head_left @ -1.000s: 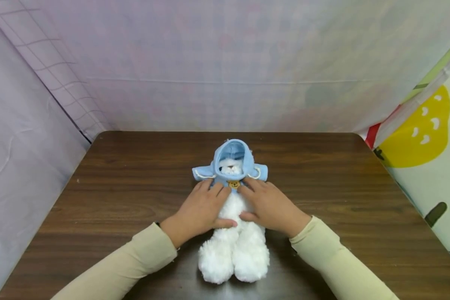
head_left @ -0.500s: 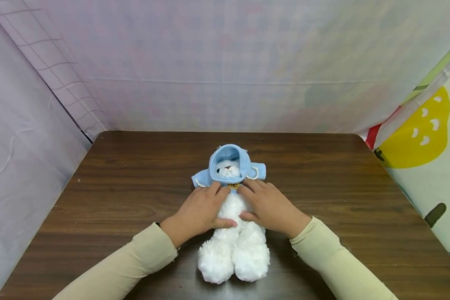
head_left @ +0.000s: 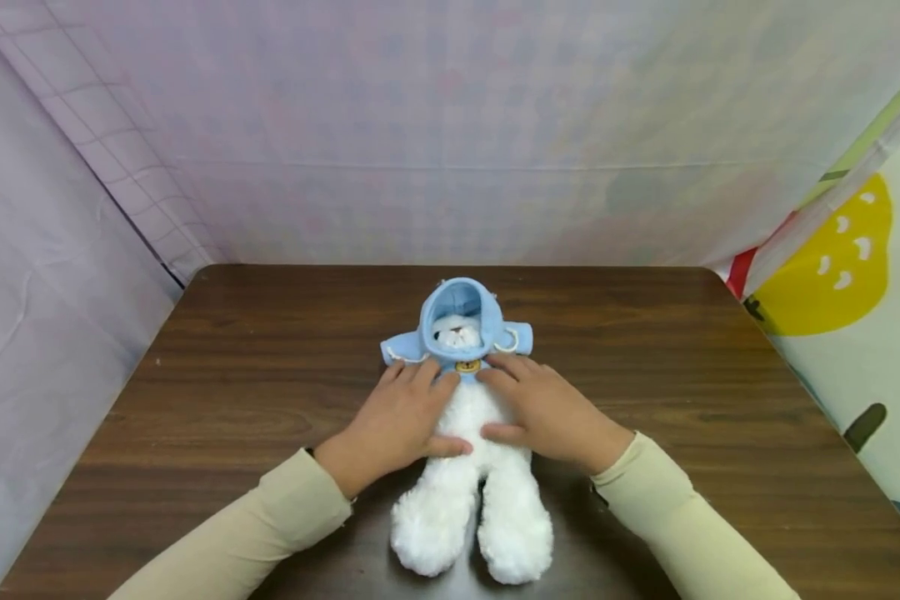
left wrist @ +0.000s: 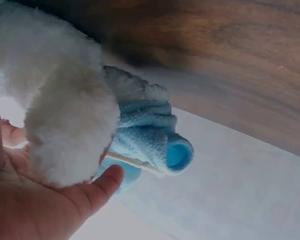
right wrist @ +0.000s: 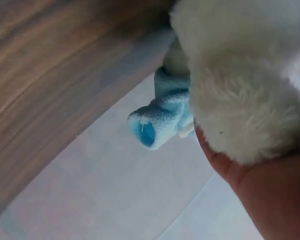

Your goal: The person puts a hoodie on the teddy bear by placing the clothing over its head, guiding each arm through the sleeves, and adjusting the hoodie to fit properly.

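A white plush toy [head_left: 480,408] in a light blue hoodie [head_left: 461,292] lies on its back on the table, its hood round its face and its legs towards the person. A small yellow bear patch [head_left: 467,366] shows on the chest. From the left, my left hand [head_left: 397,417] rests on the toy with fingertips at the hoodie's lower part and thumb over the belly. My right hand [head_left: 551,408] lies likewise on the other side. Both hands' fingers look fairly straight. In the wrist views, fluffy white legs [left wrist: 72,115] hide part of each hand.
Under the toy is a dark wood-grain table [head_left: 270,350]. A pale checked cloth [head_left: 450,150] hangs behind its far edge. To the right is a white cloth with a yellow fruit print [head_left: 832,267].
The hood first tips towards the person, then back again. The toy's legs have spread apart. Both hands stay nearly in place on the toy.
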A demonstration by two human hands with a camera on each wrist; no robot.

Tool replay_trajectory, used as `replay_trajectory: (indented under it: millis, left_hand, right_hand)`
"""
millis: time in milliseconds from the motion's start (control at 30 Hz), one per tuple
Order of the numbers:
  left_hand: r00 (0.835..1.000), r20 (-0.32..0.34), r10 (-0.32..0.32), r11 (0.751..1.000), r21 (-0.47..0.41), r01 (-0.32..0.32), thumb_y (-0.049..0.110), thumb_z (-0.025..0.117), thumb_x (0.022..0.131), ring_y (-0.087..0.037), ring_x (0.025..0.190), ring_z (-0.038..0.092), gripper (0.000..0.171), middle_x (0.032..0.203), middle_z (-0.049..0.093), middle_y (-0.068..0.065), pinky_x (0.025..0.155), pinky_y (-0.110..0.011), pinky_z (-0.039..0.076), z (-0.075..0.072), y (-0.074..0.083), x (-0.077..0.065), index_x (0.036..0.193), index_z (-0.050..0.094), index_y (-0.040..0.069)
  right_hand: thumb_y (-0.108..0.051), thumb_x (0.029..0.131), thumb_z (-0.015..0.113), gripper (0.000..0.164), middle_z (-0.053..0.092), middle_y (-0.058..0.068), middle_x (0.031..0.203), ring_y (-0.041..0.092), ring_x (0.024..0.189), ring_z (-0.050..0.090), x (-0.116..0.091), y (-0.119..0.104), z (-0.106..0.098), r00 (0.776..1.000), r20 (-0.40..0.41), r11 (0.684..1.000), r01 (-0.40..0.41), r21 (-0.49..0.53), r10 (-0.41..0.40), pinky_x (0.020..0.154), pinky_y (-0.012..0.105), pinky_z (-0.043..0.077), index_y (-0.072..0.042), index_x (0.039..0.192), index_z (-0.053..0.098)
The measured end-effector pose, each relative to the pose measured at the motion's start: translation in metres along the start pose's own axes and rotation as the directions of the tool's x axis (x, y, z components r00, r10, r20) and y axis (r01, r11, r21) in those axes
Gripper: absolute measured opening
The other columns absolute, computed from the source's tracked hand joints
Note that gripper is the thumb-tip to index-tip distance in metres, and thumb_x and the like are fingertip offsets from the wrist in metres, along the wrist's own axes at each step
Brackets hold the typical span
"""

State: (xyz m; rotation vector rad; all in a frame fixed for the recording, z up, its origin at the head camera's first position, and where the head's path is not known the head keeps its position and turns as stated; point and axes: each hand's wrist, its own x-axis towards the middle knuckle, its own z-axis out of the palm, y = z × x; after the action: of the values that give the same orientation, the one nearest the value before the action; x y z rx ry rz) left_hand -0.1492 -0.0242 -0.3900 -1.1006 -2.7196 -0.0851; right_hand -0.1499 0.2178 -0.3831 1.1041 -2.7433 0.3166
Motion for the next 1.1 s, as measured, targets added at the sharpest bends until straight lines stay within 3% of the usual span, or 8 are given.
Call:
replay_trajectory:
  millis: [167, 233, 333, 433, 500, 667, 900, 1100]
  left_hand:
    - [0.996, -0.069, 0.048, 0.999, -0.019, -0.049, 0.075, 0.062, 0.079, -0.027, 0.102, 0.057, 0.084, 0.118, 0.052, -0.011, 0.093, -0.045, 0.047, 0.000, -0.002, -0.002, 0.126, 0.056, 0.006]
    - [0.994, -0.089, 0.060, 0.997, -0.038, -0.064, 0.074, 0.065, 0.079, -0.026, 0.102, 0.056, 0.085, 0.120, 0.051, -0.012, 0.091, -0.043, 0.048, 0.001, -0.002, -0.002, 0.128, 0.055, 0.006]
    - [0.993, -0.103, 0.060, 0.996, -0.061, -0.067, 0.073, 0.067, 0.078, -0.026, 0.103, 0.055, 0.088, 0.121, 0.051, -0.013, 0.090, -0.043, 0.049, 0.003, -0.004, -0.004, 0.134, 0.053, 0.005]
    - [0.995, -0.095, 0.043, 0.994, -0.095, -0.052, 0.071, 0.068, 0.079, -0.026, 0.103, 0.056, 0.091, 0.123, 0.051, -0.013, 0.087, -0.042, 0.050, 0.005, -0.004, -0.005, 0.139, 0.050, 0.004]
    - [0.997, -0.076, 0.023, 0.991, -0.132, -0.033, 0.069, 0.068, 0.080, -0.026, 0.101, 0.056, 0.092, 0.122, 0.050, -0.013, 0.086, -0.041, 0.051, 0.005, -0.005, -0.005, 0.141, 0.048, 0.004]
    - [1.000, 0.000, -0.028, 0.967, -0.254, 0.027, 0.063, 0.066, 0.085, -0.025, 0.101, 0.055, 0.091, 0.123, 0.049, -0.015, 0.084, -0.040, 0.051, 0.004, -0.005, -0.007, 0.150, 0.038, 0.005]
    - [0.992, 0.105, -0.071, 0.930, -0.352, 0.104, 0.062, 0.063, 0.085, -0.028, 0.115, 0.057, 0.098, 0.139, 0.045, -0.017, 0.088, -0.040, 0.052, 0.003, -0.002, -0.003, 0.157, 0.023, 0.009]
    - [0.990, 0.094, -0.106, 0.883, -0.449, 0.137, 0.052, 0.074, 0.083, -0.032, 0.129, 0.050, 0.100, 0.149, 0.042, -0.019, 0.100, -0.044, 0.047, 0.002, 0.003, 0.010, 0.155, 0.025, 0.005]
  right_hand:
    - [-0.040, 0.093, 0.069, 0.055, 0.053, 0.015, 0.136, 0.031, 0.123, 0.053, -0.010, 0.014, -0.011, 0.989, -0.080, 0.978, -0.105, 0.180, 0.121, 0.098, 0.050, 0.045, -0.004, 0.133, 0.056]
    - [-0.038, 0.096, 0.066, 0.050, 0.057, 0.012, 0.130, 0.028, 0.117, 0.056, -0.017, 0.021, -0.013, 0.980, -0.036, 0.945, -0.178, 0.275, 0.195, 0.096, 0.048, 0.047, -0.004, 0.132, 0.056]
    - [-0.037, 0.100, 0.060, 0.049, 0.058, 0.007, 0.128, 0.024, 0.116, 0.055, -0.024, 0.029, -0.012, 0.961, 0.181, 0.849, -0.271, 0.453, 0.210, 0.096, 0.046, 0.045, -0.008, 0.138, 0.049]
    - [-0.036, 0.102, 0.055, 0.055, 0.052, 0.005, 0.137, 0.022, 0.125, 0.048, -0.027, 0.032, -0.008, 0.923, 0.358, 0.738, -0.340, 0.583, 0.142, 0.103, 0.044, 0.040, -0.011, 0.148, 0.036]
    - [-0.033, 0.105, 0.051, 0.059, 0.044, 0.008, 0.144, 0.024, 0.131, 0.042, -0.027, 0.031, -0.005, 0.916, 0.390, 0.677, -0.348, 0.648, 0.097, 0.104, 0.045, 0.039, -0.010, 0.153, 0.026]
    - [-0.023, 0.108, 0.043, 0.052, 0.042, 0.016, 0.143, 0.029, 0.120, 0.051, -0.024, 0.024, -0.005, 0.938, 0.334, 0.580, -0.324, 0.748, 0.092, 0.089, 0.043, 0.052, -0.008, 0.154, 0.025]
    - [-0.022, 0.108, 0.044, 0.042, 0.056, 0.009, 0.130, 0.025, 0.104, 0.061, -0.023, 0.022, -0.023, 0.960, 0.229, 0.572, -0.280, 0.771, 0.161, 0.082, 0.049, 0.055, -0.018, 0.149, 0.040]
    - [-0.024, 0.103, 0.057, 0.041, 0.065, -0.001, 0.093, 0.014, 0.065, 0.057, -0.022, 0.018, -0.043, 0.973, 0.069, 0.743, -0.214, 0.634, 0.220, 0.060, 0.032, 0.051, -0.025, 0.143, 0.051]
